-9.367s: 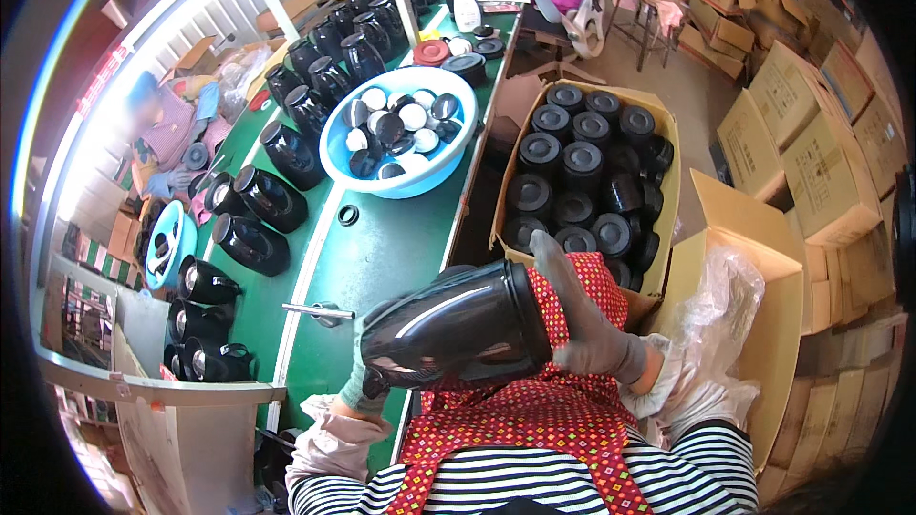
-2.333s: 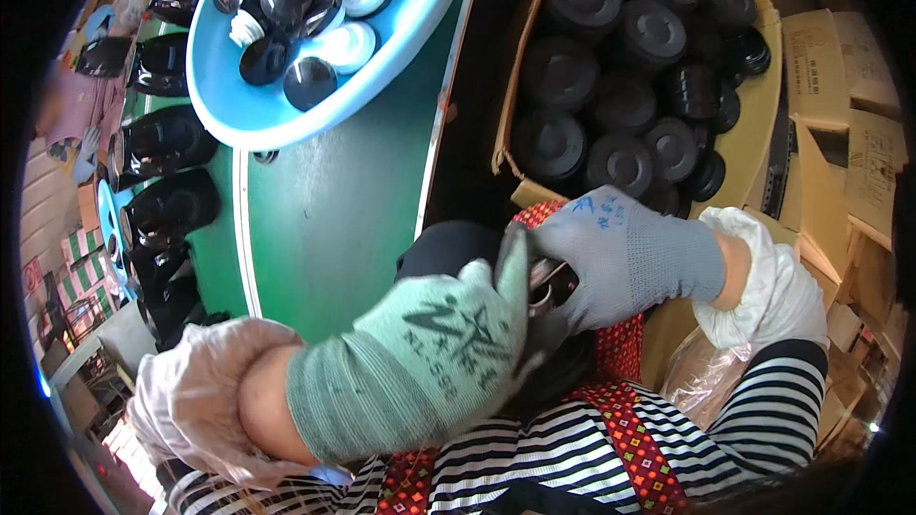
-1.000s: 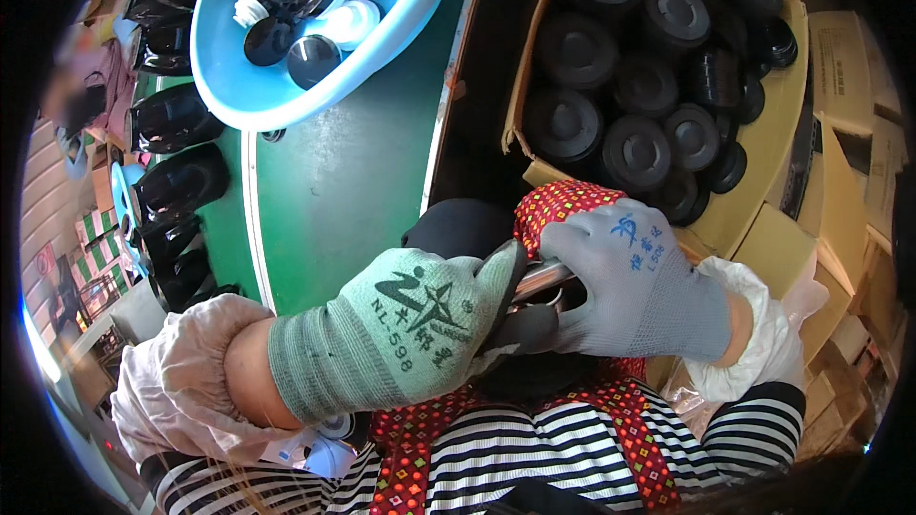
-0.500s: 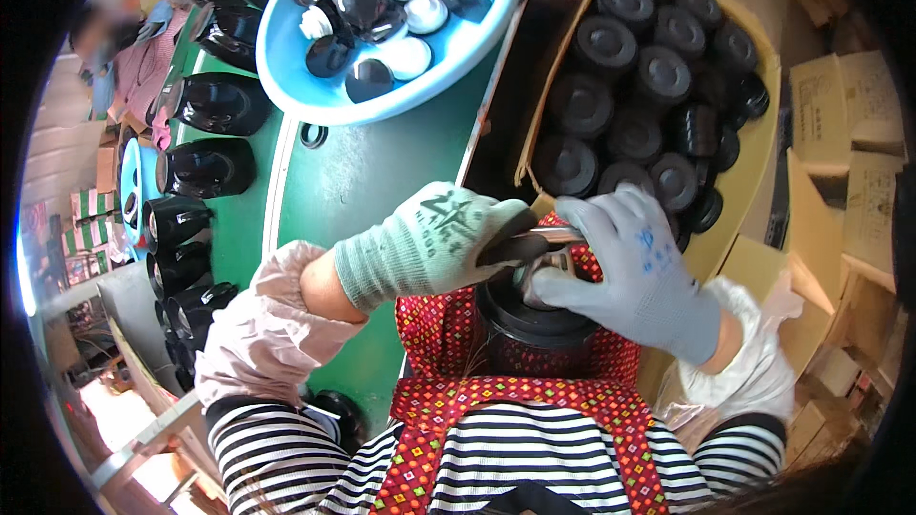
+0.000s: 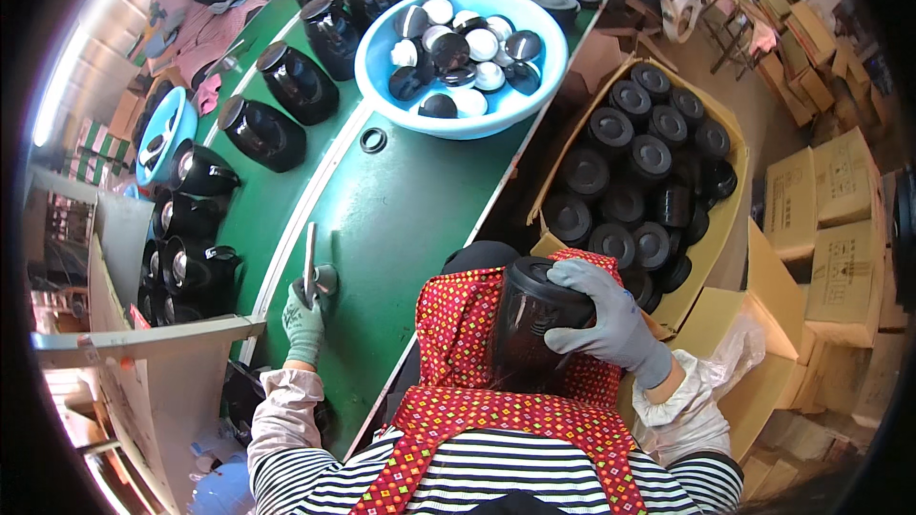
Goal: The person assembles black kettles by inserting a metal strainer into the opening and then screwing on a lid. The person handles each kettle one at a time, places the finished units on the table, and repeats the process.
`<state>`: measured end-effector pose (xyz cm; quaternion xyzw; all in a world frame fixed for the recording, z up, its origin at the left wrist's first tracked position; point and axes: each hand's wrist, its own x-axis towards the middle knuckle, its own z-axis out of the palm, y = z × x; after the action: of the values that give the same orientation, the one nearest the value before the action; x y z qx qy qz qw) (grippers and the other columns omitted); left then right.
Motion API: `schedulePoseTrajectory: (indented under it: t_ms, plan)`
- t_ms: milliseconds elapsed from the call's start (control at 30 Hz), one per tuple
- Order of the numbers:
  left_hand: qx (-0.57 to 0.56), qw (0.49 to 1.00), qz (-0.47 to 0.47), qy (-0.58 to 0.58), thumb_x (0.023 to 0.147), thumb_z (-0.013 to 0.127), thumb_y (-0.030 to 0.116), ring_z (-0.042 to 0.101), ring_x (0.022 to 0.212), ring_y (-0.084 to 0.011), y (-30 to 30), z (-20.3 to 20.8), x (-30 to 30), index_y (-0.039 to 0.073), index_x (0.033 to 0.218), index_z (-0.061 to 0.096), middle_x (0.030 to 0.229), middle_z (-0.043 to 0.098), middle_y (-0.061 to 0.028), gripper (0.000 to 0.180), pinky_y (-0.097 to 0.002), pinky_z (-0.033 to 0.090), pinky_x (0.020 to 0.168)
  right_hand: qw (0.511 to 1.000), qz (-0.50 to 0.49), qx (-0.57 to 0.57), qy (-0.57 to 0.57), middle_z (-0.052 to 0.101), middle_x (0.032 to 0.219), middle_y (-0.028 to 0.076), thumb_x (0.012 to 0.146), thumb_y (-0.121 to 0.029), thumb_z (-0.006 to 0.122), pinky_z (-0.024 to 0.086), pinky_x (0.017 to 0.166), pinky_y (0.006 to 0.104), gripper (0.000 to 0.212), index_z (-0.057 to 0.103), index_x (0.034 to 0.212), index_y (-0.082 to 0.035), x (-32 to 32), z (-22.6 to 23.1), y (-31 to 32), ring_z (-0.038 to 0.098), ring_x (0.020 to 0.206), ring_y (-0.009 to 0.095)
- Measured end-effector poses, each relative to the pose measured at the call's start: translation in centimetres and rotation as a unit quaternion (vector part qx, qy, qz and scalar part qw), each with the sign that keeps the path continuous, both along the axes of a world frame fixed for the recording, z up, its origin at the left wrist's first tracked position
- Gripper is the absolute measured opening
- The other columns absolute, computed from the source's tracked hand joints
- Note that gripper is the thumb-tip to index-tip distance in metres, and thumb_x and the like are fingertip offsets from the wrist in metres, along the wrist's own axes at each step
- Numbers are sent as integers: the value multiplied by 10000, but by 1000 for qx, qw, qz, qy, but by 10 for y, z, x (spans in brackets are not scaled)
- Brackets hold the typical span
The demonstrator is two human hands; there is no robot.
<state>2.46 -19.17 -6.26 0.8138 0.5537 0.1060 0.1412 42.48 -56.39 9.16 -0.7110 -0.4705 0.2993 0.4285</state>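
My left hand [image 5: 304, 332], in a grey-green work glove, is closed around a metal tool [image 5: 325, 279] with a thin upright bar and a grey rounded end, low over the green tabletop. Its exact kind is unclear. In my lap stands a glossy black pot [image 5: 520, 339], slightly tilted, against a red patterned apron [image 5: 458, 315]. A black round lid [image 5: 542, 288] sits on its top. My gloved right hand [image 5: 611, 315] grips the pot's upper right side, with fingers over the lid's edge and thumb against the body.
The green table [image 5: 410, 200] carries a blue basin [image 5: 458, 124] of black and white caps, a black ring [image 5: 373, 140] and several black pots [image 5: 296, 81]. At right, an open carton [image 5: 730, 219] holds black round parts; more cartons [image 5: 844, 257] are stacked beyond.
My left hand has moved left from the pot's top to the table, taking the metal tool along. My right hand has shifted from the tool to the pot and lid. The view has swung.
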Motion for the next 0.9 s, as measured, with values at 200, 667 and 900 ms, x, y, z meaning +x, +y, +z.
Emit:
schedulePoseTrajectory:
  t_ms: [200,667,900]
  plan:
    - [73,996,33,29,911,798,320,482,1383,-467,-18,-1,-1,37,1602,409,1487,507,-280,842,-564,399,1155,982,-139,58,112,703,1351,117,840,-222,957,490,1115,347,619,685,1345,12,8,7,13,639,1274,197]
    - [-333,820,-145,-443,1018,694,156,592,1391,-383,-91,105,106,5,1216,711,1543,556,-282,249,-433,479,1110,990,-106,68,-62,726,942,80,1056,-286,701,562,787,373,345,699,1321,-65,33,-34,193,703,851,235]
    - [-196,898,-239,-314,1006,713,144,602,1384,-333,-48,34,84,-8,1276,678,1464,621,-242,312,-431,475,1130,878,174,-35,-444,474,1648,150,942,-49,647,450,1200,504,718,512,1611,-269,122,-35,344,533,1451,392]
